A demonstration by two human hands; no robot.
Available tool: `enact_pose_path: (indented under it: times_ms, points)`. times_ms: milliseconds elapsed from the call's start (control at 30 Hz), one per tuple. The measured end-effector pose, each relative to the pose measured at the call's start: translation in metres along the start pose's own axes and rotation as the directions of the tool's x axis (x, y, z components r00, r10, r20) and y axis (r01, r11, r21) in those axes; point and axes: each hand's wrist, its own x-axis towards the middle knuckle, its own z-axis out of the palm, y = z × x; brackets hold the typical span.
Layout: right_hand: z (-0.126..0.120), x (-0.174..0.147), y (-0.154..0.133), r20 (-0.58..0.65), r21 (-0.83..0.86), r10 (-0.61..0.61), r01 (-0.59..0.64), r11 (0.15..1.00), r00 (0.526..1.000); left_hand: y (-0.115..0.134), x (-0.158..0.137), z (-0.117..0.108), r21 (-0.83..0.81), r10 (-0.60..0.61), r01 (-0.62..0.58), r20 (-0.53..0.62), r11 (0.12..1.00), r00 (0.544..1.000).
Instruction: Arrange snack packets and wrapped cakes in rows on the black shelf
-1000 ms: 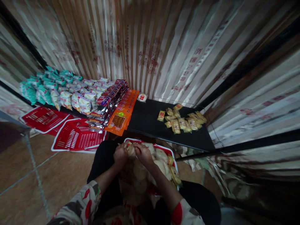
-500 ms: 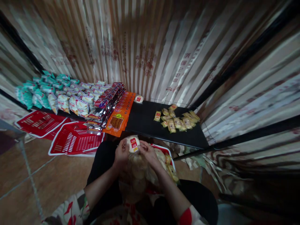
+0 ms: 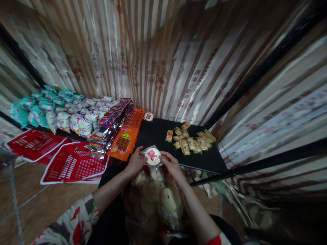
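A round white snack packet [image 3: 152,156] with a red label in a clear wrapper is held at the front edge of the shelf. My left hand [image 3: 136,162] is closed on its left edge. On the opposite edge, my right hand [image 3: 171,164] pinches the same packet. Below my hands, a large clear bag [image 3: 150,200] of round, pale packaged snacks rests in my lap between my forearms. One similar round packet [image 3: 148,116] lies at the back of the black shelf [image 3: 155,132], beside the orange packs [image 3: 127,136].
Several small yellow packets [image 3: 190,144] lie on the shelf's right part. Stacked purple-red packs [image 3: 112,119], white snack bags [image 3: 81,124] and teal bags [image 3: 39,114] fill the left. Red baskets [image 3: 76,161] stand below. Black frame bars [image 3: 255,161] and striped curtains [image 3: 163,58] surround the shelf.
My hands and the round packet have moved slightly right, closer to the shelf edge, with the packet's label now facing me more squarely. The bag shows more fully in my lap. The view has shifted.
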Motion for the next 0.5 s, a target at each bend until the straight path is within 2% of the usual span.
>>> enact_pose_path:
  times_ms: [67, 100, 167, 233, 300, 333, 400, 500]
  points:
    - [-0.008, 0.011, -0.011, 0.087, -0.121, -0.064, 0.074, 0.990, 0.994, 0.006, 0.012, -0.003, 0.196, 0.136, -0.139, 0.029, 0.971, 0.990]
    - [-0.012, 0.017, -0.017, 0.147, -0.175, -0.079, 0.105, 0.979, 0.986, 0.010, 0.017, -0.004, 0.255, 0.202, -0.218, 0.090, 0.942, 0.975]
    - [-0.016, 0.027, -0.028, 0.263, -0.263, -0.090, 0.161, 0.951, 0.961, 0.018, 0.026, -0.006, 0.309, 0.287, -0.355, 0.245, 0.882, 0.926]
    - [-0.016, 0.037, -0.038, 0.330, -0.314, -0.107, 0.216, 0.925, 0.938, 0.023, 0.035, -0.005, 0.321, 0.303, -0.421, 0.358, 0.848, 0.883]
    - [-0.013, 0.049, -0.043, 0.328, -0.309, -0.132, 0.238, 0.921, 0.936, 0.027, 0.044, -0.003, 0.286, 0.275, -0.397, 0.385, 0.872, 0.881]
    - [-0.011, 0.055, -0.045, 0.304, -0.287, -0.138, 0.228, 0.930, 0.943, 0.028, 0.049, -0.001, 0.238, 0.245, -0.343, 0.359, 0.909, 0.900]
    - [-0.007, 0.069, -0.044, 0.230, -0.224, -0.138, 0.190, 0.956, 0.963, 0.031, 0.060, 0.001, 0.096, 0.165, -0.195, 0.262, 0.976, 0.951]
    - [-0.001, 0.090, -0.039, 0.112, -0.166, -0.122, 0.140, 0.976, 0.986, 0.036, 0.078, 0.004, -0.061, 0.054, -0.047, 0.131, 0.997, 0.990]
